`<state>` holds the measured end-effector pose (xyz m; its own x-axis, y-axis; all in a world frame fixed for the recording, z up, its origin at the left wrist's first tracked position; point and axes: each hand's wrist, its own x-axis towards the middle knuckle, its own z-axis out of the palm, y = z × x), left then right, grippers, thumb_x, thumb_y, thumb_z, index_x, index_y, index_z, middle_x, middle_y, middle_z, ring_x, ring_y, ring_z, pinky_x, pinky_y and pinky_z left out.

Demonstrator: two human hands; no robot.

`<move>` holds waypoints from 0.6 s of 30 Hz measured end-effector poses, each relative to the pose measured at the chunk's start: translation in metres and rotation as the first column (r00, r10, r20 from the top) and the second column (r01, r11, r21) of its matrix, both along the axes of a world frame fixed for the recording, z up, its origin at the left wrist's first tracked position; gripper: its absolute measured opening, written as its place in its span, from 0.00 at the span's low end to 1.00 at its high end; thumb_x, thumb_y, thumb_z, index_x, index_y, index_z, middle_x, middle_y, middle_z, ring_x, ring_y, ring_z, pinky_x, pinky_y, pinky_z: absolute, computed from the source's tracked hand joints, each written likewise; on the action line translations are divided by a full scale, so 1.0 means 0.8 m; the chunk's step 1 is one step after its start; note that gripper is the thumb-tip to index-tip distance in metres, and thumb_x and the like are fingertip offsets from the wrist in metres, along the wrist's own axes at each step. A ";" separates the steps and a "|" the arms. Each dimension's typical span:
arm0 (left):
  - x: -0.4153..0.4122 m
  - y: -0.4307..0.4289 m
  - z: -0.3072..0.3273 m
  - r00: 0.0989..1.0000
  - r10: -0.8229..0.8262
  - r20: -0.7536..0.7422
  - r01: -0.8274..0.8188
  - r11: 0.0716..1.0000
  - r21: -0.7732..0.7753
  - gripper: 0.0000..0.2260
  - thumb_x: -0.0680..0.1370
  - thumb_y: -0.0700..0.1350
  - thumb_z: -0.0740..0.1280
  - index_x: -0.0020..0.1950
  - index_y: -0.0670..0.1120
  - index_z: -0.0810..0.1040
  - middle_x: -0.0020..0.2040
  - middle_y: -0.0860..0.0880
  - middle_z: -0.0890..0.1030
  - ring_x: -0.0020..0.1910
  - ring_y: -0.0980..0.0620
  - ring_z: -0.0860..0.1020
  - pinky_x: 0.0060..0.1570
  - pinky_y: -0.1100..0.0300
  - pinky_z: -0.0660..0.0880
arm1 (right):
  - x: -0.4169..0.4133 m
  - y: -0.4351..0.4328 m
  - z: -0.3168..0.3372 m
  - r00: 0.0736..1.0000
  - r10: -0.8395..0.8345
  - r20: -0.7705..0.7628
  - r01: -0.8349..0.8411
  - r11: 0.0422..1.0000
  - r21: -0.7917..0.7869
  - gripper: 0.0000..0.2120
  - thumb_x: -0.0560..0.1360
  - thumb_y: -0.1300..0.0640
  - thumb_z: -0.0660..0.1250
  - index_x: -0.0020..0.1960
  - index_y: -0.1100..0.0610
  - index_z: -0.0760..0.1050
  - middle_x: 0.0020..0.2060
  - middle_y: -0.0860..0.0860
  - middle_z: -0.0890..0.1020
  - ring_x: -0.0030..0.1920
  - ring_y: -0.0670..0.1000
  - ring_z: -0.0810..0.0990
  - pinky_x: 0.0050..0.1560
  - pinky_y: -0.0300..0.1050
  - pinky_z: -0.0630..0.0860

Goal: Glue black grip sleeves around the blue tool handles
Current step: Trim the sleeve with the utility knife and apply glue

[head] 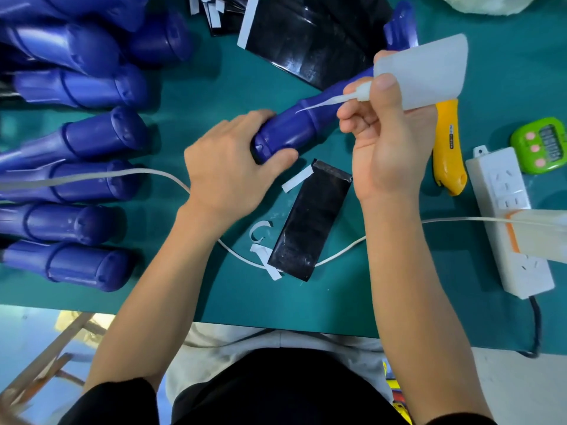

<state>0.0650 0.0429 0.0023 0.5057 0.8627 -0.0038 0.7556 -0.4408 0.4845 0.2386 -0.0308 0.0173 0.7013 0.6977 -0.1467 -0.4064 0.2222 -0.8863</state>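
Observation:
My left hand (233, 167) grips the butt end of a blue tool handle (302, 125) that lies slanted across the middle of the green table (196, 286). My right hand (386, 142) holds a translucent white glue bottle (426, 72), tilted with its thin nozzle tip touching the handle's upper side. A flat black grip sleeve (310, 228) lies on the table just below the handle, between my forearms, with a white backing strip (296, 179) at its top corner.
Several blue handles (79, 185) lie stacked along the left. A pile of black sleeves (310, 41) sits at the back. To the right are a yellow utility knife (448, 148), a green timer (543, 145) and a white power strip (509, 219). A white cable (159, 173) crosses the table.

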 end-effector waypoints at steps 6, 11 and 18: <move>0.002 -0.006 -0.007 0.983 -0.021 0.180 0.022 1.000 -0.002 0.27 0.68 0.50 0.80 0.66 0.50 0.82 0.58 0.57 0.84 0.48 0.53 0.72 0.53 0.67 0.66 | -0.001 -0.004 0.000 0.997 0.016 0.077 -0.016 1.000 0.006 0.09 0.82 0.63 0.64 0.61 0.65 0.75 0.41 0.58 0.82 0.35 0.53 0.81 0.35 0.43 0.76; 0.002 0.001 -0.015 0.966 0.054 0.255 -0.017 0.989 -0.147 0.28 0.66 0.47 0.82 0.66 0.51 0.81 0.53 0.68 0.76 0.52 0.59 0.70 0.56 0.73 0.66 | -0.015 -0.001 0.007 0.978 0.027 0.206 -0.031 0.999 0.019 0.06 0.81 0.60 0.66 0.56 0.58 0.80 0.38 0.57 0.82 0.32 0.56 0.80 0.33 0.44 0.75; 0.004 0.000 -0.017 0.940 0.070 0.334 0.006 0.975 -0.221 0.25 0.74 0.47 0.76 0.70 0.46 0.76 0.62 0.54 0.79 0.59 0.52 0.77 0.65 0.56 0.72 | -0.041 0.006 0.011 0.940 0.011 0.340 -0.009 1.000 -0.008 0.07 0.79 0.58 0.69 0.44 0.50 0.83 0.32 0.53 0.83 0.28 0.63 0.78 0.33 0.49 0.75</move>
